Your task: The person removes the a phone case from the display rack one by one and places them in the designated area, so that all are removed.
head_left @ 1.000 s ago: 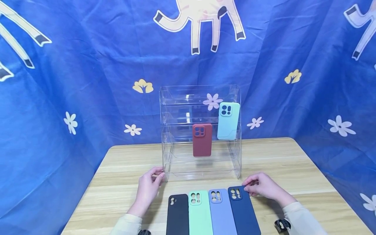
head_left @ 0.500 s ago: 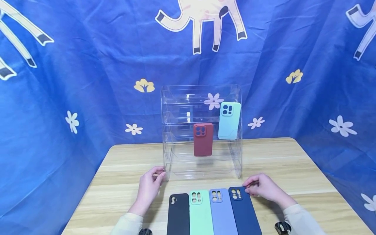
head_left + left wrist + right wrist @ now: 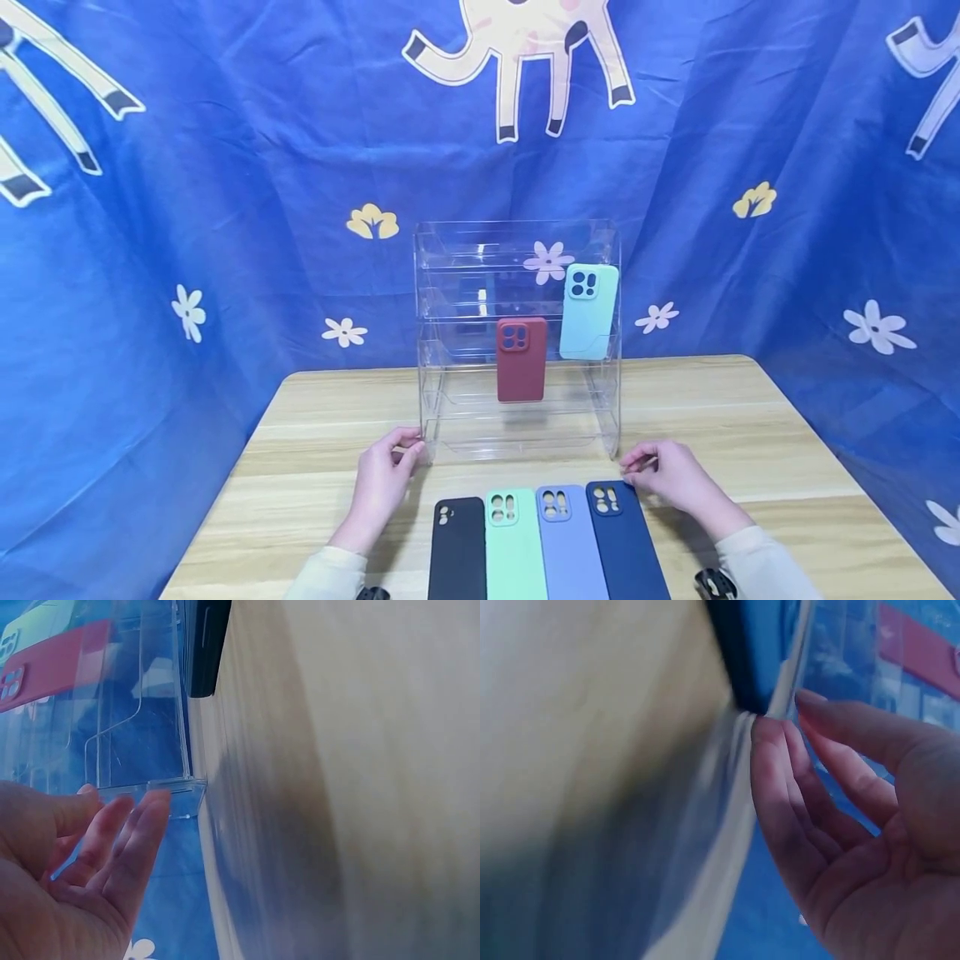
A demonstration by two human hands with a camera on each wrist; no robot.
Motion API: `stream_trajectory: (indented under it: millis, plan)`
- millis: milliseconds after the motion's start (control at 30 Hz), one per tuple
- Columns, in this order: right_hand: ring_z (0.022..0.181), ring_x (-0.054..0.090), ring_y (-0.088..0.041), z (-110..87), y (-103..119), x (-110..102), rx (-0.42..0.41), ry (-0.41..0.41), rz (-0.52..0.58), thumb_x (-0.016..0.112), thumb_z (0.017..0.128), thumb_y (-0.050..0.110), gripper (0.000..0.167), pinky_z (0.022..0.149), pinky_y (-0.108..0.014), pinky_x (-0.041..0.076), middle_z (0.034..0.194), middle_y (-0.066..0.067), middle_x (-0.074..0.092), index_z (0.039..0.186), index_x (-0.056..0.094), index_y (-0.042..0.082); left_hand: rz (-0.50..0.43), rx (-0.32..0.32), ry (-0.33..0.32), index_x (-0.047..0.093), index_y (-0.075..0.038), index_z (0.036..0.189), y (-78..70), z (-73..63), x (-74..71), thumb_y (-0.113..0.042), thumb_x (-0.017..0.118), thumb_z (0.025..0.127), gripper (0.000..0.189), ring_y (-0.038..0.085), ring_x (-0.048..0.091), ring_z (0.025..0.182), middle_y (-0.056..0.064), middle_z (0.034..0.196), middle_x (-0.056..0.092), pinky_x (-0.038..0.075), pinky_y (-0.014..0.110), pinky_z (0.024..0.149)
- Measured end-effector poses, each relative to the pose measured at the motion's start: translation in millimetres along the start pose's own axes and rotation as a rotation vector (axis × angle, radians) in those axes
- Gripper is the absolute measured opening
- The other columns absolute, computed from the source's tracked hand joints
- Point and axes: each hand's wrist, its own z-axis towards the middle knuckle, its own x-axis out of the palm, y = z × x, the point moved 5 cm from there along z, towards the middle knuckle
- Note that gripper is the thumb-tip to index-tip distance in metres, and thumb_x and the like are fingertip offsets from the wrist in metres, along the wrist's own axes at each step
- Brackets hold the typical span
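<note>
A clear acrylic tiered stand stands upright on the table, holding a dark red phone case mid-height and a light blue phone case higher at its right end. My left hand is at the stand's lower left corner, its fingertips right at the clear edge in the left wrist view. Beside the lower right corner is my right hand, fingers gently bent and nothing gripped. Its fingertips overlap the top corner of a navy phone case in the head view.
Left of the navy case lie a lavender phone case, a mint green phone case and a black phone case in a row. Behind the wooden table hangs a blue patterned curtain.
The head view has shifted slightly, so the scene sits a little farther right. My right hand has edged left toward the stand's corner; the left hand stays at its corner.
</note>
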Motion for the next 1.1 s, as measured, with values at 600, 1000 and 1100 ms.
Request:
stream_trajectory:
  millis: [600,1000,1100]
  plan:
    - [0.079,0.070,-0.011,36.5,102.1,-24.5,-0.150,-0.268,-0.023,0.081,0.089,0.010,0.023,0.072,-0.023,0.061,0.097,0.000,0.079,0.111,0.077,0.015,0.001,0.018,0.000,0.072,-0.001,0.120,-1.4,1.0,-0.6,-0.002,0.069,0.096,0.024,0.029,0.075,0.077,0.014,0.099,0.073,0.060,0.022,0.058]
    - [0.096,0.078,-0.022,79.0,155.9,-40.0,-0.310,-0.387,0.002,0.074,0.094,0.004,0.026,0.085,-0.034,0.066,0.112,-0.008,0.078,0.119,0.076,0.011,-0.003,0.004,0.000,0.072,-0.002,0.121,0.7,0.0,-1.8,-0.004,0.070,0.097,0.024,0.030,0.076,0.080,0.014,0.099,0.073,0.062,0.024,0.061]
    - [0.097,0.077,-0.021,87.5,161.5,-41.7,-0.315,-0.395,-0.007,0.074,0.095,0.006,0.027,0.085,-0.035,0.066,0.113,-0.007,0.078,0.121,0.076,0.013,0.002,0.012,0.000,0.072,-0.001,0.121,0.4,0.8,-0.7,-0.004,0.070,0.096,0.024,0.030,0.076,0.079,0.014,0.099,0.074,0.063,0.028,0.061]
